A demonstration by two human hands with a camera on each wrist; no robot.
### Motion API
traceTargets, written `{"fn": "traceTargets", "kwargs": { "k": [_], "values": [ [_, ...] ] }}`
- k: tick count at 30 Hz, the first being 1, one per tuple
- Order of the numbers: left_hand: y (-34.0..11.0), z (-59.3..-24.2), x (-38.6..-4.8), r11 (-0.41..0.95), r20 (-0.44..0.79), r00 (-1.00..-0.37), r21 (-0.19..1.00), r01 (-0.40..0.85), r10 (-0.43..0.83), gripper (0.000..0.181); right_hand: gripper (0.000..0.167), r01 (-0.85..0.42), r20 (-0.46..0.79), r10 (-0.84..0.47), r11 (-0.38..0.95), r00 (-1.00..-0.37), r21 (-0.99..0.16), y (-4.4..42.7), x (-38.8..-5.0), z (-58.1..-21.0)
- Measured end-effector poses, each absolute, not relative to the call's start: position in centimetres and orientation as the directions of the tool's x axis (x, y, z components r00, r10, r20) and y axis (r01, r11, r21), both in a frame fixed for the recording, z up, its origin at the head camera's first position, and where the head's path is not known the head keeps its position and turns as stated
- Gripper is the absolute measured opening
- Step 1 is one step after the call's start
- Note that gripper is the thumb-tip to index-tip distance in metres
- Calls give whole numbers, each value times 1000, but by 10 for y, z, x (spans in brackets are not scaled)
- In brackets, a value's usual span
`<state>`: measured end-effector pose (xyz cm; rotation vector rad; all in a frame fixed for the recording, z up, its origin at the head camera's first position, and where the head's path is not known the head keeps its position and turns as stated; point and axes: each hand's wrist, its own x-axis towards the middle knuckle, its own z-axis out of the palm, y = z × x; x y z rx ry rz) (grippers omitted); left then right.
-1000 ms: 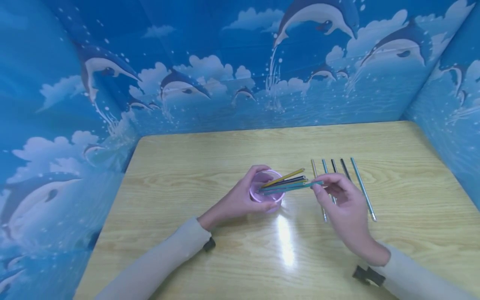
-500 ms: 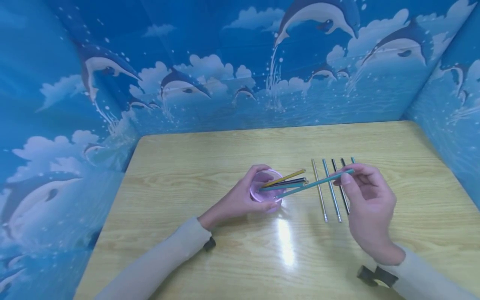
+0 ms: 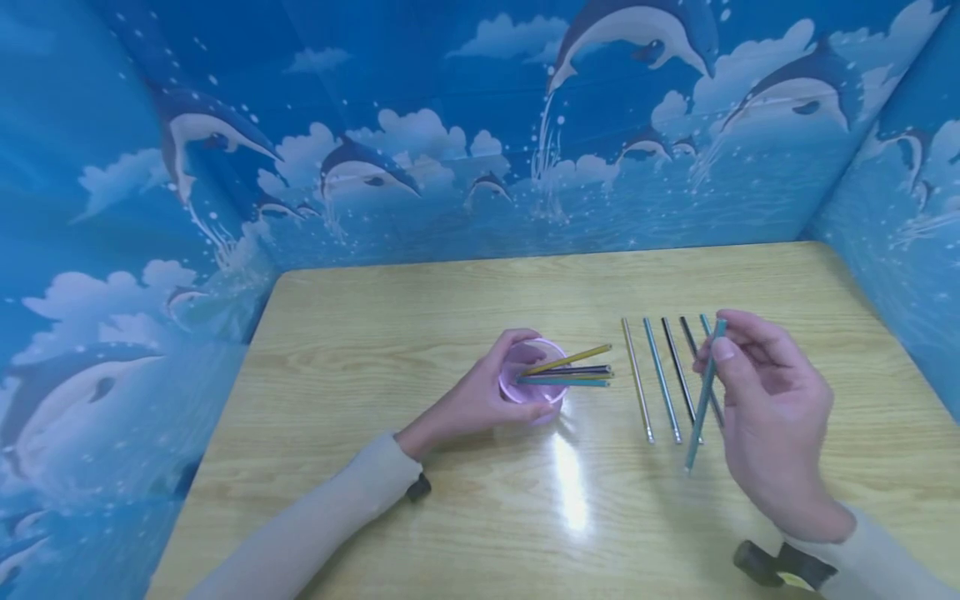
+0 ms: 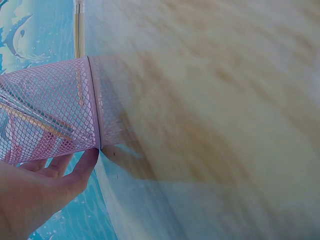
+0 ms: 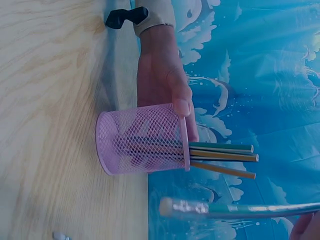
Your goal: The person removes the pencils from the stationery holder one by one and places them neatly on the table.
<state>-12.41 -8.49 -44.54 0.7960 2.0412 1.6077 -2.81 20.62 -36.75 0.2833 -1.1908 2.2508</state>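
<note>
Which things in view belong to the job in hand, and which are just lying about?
In the job:
pink mesh cup, held by the left hand
pencils in the cup
teal pencil, pinched by the right hand
row of five pencils on the table, likely

Just around:
dolphin-print backdrop
black fittings at the cuffs

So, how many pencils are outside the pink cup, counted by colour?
Gold pencil: 1
Blue-green pencils: 3, one of them held in the right hand
Dark pencils: 2
Total outside the cup: 6
</note>
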Motion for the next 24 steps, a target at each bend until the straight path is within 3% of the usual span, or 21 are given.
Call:
{"fn": "traceTargets", "kwargs": {
  "k": [9,14,20,24],
  "values": [
    [-84,-444,-124,155,21,-747,974,165,664,91,27,-491,393,354,-249,-848,-835,229,-29,-369],
    [-85,-445,-124,152,26,-747,974,169,665,91,26,-332,294,347,-55,-891,-942,244,-31,-370],
    [-85,-446,-125,154,26,-745,973,171,667,89,28,-187,223,295,148,-929,-971,267,-41,-378],
    [-85,-445,-125,157,20,-745,973,167,667,89,28,-129,154,255,113,-955,-985,283,-49,-385]
  ]
}}
